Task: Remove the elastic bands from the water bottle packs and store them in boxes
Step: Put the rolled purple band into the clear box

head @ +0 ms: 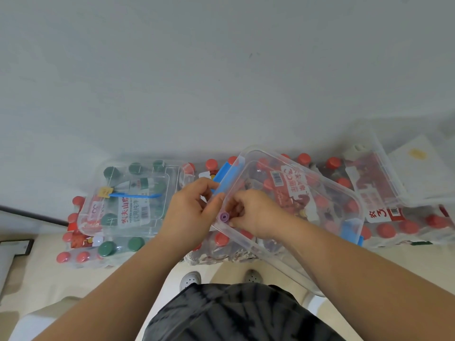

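I hold a clear plastic box (320,193) with blue latches, tilted up above the red-capped water bottle packs (398,230). My left hand (189,212) grips the box's near-left rim by one blue latch (225,177). My right hand (253,212) pinches the same rim right beside a small purple button-like piece (224,217) on the edge. No elastic band is plainly visible in either hand. A second clear box (167,212) lies on the green-capped pack at left, holding a blue strap (138,195) with a yellow tag.
Packs of bottles line the floor along a white wall. A third clear box (379,153) leans at the right by a white sheet (418,166). My shoes (190,279) and dark shorts are just below the packs on a beige floor.
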